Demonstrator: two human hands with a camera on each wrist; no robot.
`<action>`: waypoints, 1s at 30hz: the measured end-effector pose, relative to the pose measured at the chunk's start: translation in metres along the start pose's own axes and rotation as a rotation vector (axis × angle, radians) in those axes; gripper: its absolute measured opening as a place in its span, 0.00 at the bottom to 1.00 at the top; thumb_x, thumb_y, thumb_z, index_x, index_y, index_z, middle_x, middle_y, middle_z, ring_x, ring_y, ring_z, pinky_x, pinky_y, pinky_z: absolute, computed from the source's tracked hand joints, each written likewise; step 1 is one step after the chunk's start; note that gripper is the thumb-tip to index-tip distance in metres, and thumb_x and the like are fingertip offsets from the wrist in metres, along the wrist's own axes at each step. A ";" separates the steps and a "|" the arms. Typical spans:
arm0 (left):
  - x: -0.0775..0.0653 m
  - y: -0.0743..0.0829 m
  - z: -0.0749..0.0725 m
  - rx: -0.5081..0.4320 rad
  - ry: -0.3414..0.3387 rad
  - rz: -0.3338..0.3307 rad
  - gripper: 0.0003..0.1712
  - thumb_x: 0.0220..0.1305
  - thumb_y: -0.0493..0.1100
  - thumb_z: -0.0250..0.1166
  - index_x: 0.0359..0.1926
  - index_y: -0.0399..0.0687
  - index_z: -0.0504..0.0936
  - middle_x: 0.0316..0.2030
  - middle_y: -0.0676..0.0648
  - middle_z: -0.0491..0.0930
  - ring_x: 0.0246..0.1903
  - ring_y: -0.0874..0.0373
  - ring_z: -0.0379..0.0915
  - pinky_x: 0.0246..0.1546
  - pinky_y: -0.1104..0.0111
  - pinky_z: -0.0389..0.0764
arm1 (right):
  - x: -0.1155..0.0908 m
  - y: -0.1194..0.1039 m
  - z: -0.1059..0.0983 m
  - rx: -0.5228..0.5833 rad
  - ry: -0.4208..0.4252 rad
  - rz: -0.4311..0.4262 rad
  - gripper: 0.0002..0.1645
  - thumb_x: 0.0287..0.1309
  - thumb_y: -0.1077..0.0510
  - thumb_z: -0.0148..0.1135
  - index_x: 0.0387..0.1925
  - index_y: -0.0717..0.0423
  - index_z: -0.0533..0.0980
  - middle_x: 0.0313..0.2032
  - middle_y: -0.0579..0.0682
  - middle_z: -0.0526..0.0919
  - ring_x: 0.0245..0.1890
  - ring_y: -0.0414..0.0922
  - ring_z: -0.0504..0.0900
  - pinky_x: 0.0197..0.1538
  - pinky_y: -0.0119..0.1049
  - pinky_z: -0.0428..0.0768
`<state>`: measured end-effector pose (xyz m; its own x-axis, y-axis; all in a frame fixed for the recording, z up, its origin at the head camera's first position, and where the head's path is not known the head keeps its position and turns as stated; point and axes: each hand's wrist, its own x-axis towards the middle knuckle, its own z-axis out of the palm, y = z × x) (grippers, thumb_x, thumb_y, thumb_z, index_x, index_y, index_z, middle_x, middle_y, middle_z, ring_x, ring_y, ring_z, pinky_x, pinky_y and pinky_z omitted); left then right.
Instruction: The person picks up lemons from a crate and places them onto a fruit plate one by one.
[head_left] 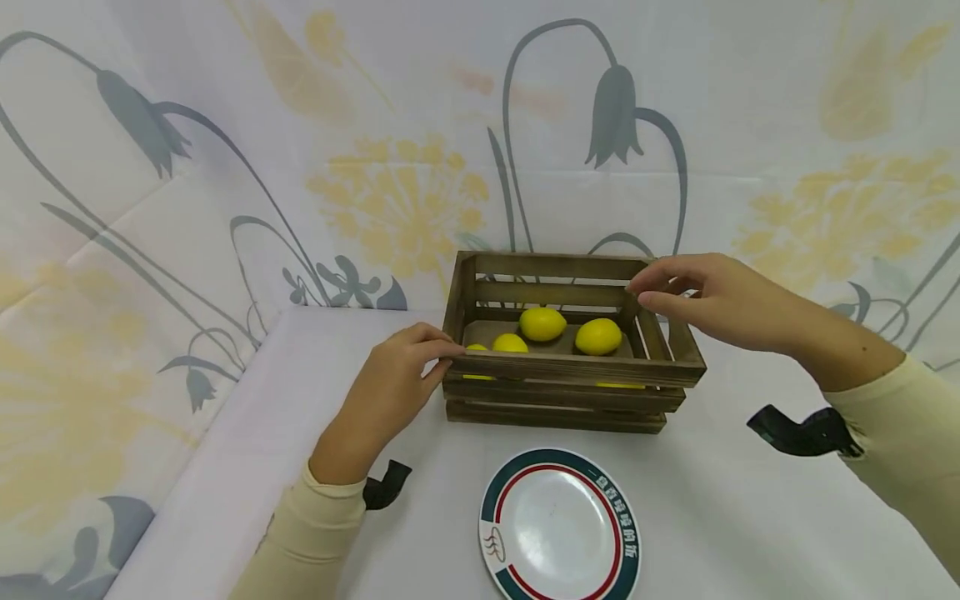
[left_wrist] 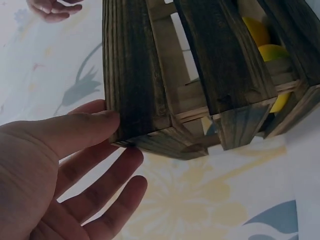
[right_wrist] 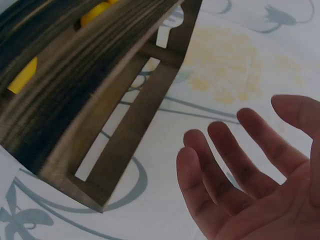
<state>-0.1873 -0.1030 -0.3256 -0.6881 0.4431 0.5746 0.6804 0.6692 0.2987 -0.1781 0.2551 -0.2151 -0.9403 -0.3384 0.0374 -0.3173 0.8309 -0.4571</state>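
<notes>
A dark brown slatted wooden crate (head_left: 562, 365) stands on the white surface with several yellow lemons (head_left: 543, 324) inside, some partly hidden behind its front slats. My left hand (head_left: 393, 387) is at the crate's front left top corner. In the left wrist view, the thumb of the left hand (left_wrist: 35, 155) lies on the top slat and the index finger goes behind it, pinching the corner. Over the crate's right end hovers my right hand (head_left: 723, 300). The right wrist view shows this right hand (right_wrist: 275, 200) with loosely bent, spread fingers, apart from the crate (right_wrist: 145, 120) and holding nothing.
In front of the crate lies a round white plate (head_left: 558, 529) with a dark green rim, a red ring and printed characters. Behind the crate hangs a white cloth (head_left: 420, 83) with grey and yellow flower prints. Black straps (head_left: 798, 432) stick out at both wrists.
</notes>
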 end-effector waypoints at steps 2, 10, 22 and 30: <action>0.000 0.000 0.001 0.003 0.024 0.016 0.12 0.54 0.31 0.74 0.40 0.47 0.91 0.38 0.48 0.84 0.39 0.54 0.84 0.37 0.66 0.84 | 0.007 -0.002 -0.002 0.001 -0.036 -0.009 0.16 0.71 0.51 0.57 0.56 0.45 0.80 0.51 0.46 0.85 0.48 0.46 0.80 0.45 0.41 0.78; 0.003 -0.001 0.007 0.092 0.072 0.077 0.10 0.54 0.33 0.75 0.37 0.49 0.91 0.35 0.51 0.85 0.36 0.55 0.83 0.37 0.66 0.83 | 0.037 -0.008 -0.011 0.066 -0.149 -0.021 0.21 0.72 0.50 0.55 0.61 0.51 0.76 0.57 0.52 0.82 0.50 0.46 0.83 0.52 0.45 0.81; 0.005 -0.004 0.010 0.120 0.016 0.063 0.16 0.57 0.34 0.73 0.46 0.52 0.88 0.46 0.53 0.88 0.44 0.53 0.83 0.47 0.62 0.84 | 0.081 -0.023 -0.010 0.043 -0.255 -0.028 0.20 0.72 0.50 0.55 0.60 0.52 0.76 0.52 0.53 0.83 0.43 0.45 0.83 0.50 0.43 0.84; 0.003 -0.006 0.009 0.136 -0.002 0.075 0.16 0.54 0.35 0.75 0.44 0.53 0.89 0.42 0.54 0.88 0.41 0.54 0.83 0.44 0.62 0.84 | 0.101 -0.021 -0.008 0.053 -0.375 -0.047 0.23 0.72 0.51 0.56 0.64 0.54 0.74 0.60 0.59 0.79 0.47 0.46 0.84 0.51 0.44 0.84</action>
<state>-0.1952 -0.1002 -0.3328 -0.6374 0.4957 0.5899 0.6893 0.7090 0.1491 -0.2674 0.2069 -0.1944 -0.8113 -0.5215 -0.2641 -0.3426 0.7903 -0.5080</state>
